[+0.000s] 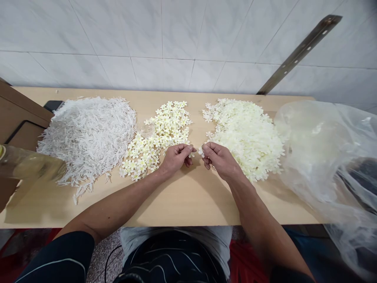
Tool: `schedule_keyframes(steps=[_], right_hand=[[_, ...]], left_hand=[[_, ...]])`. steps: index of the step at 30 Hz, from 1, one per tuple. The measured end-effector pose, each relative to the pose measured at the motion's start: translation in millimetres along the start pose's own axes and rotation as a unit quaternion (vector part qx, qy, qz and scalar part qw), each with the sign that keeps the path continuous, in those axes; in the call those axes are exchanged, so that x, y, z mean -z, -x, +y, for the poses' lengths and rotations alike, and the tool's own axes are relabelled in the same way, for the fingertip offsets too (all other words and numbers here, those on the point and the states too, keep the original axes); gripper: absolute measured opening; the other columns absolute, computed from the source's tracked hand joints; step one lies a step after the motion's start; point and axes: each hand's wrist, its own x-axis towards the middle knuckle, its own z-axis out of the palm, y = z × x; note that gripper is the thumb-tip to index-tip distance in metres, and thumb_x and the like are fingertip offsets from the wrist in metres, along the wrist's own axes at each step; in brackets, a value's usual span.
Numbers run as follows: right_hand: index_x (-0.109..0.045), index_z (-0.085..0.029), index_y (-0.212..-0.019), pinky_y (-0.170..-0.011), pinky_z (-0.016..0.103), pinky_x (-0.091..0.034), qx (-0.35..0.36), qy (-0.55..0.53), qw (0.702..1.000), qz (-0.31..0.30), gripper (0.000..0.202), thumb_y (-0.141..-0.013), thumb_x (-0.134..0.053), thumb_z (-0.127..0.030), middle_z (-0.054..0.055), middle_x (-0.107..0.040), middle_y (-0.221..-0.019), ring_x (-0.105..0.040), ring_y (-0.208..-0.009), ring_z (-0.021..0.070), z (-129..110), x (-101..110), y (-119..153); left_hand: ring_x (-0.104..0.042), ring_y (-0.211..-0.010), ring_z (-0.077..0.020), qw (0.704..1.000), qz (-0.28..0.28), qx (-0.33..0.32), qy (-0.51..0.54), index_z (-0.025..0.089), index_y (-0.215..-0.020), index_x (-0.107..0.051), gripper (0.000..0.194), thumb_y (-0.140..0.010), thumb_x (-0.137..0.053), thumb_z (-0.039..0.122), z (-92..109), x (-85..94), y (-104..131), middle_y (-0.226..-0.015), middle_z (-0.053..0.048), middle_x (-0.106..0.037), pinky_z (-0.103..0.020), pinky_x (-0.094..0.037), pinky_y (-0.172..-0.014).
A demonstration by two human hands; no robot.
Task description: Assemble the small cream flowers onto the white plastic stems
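My left hand point(177, 158) is closed in a pinch over the middle of the table, with a small pale artificial flower point(191, 155) at its fingertips. Facing it, my right hand point(217, 156) pinches another small white flower point(201, 151) between thumb and forefinger. A narrow gap separates the two hands. Beside my left hand lies a spread of cream flowers with yellow centres point(144, 153). To the right of my right hand is a larger heap of cream-white flowers point(247, 135). Any stem inside either pinch is hidden by the fingers.
A big pile of thin white sticks point(91, 137) covers the table's left part. A clear bottle point(32, 163) lies at the left edge. At the right sits a translucent plastic bag point(315, 141). A metal bracket point(300, 53) leans on the tiled wall point(176, 31) behind.
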Motion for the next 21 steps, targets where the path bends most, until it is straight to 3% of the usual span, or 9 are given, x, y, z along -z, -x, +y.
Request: schedule_keyframes(steps=[9, 13, 21], right_hand=[[-0.067, -0.019, -0.080, -0.058, 0.028, -0.050, -0.002, -0.011, 0.999, -0.036, 0.046, -0.084, -0.075, -0.064, 0.001, -0.062, -0.071, -0.056, -0.060, 0.0137, -2.6, -0.6, 0.5], [-0.070, -0.018, -0.080, -0.057, 0.029, -0.050, -0.007, 0.002, 1.000, -0.001, 0.051, -0.086, -0.070, -0.069, 0.003, -0.064, -0.069, -0.057, -0.059, 0.0142, -0.5, -0.8, -0.5], [-0.066, -0.020, -0.079, -0.058, 0.030, -0.051, 0.014, 0.077, 0.996, 0.040, 0.054, -0.091, -0.061, -0.072, 0.003, -0.065, -0.068, -0.061, -0.057, 0.0153, 11.2, 2.1, -4.0]], left_hand=[[-0.061, -0.053, -0.0132, 0.999, -0.033, -0.007, 0.008, 0.015, -0.083, -0.070, 0.047, -0.089, -0.069, 0.061, -0.5, 1.7, -0.5, -0.062, -0.004, -0.066, -0.025, -0.051, -0.054], [-0.062, -0.055, -0.0148, 0.999, -0.031, 0.005, 0.034, 0.014, -0.087, -0.072, 0.050, -0.088, -0.068, 0.063, 0.8, 1.8, 0.2, -0.063, -0.005, -0.067, -0.026, -0.052, -0.054], [-0.060, -0.052, -0.0128, 1.000, -0.010, -0.004, 0.006, 0.013, -0.094, -0.073, 0.038, -0.081, -0.080, 0.048, -2.7, 1.4, 0.4, -0.062, -0.003, -0.068, -0.026, -0.051, -0.055]])
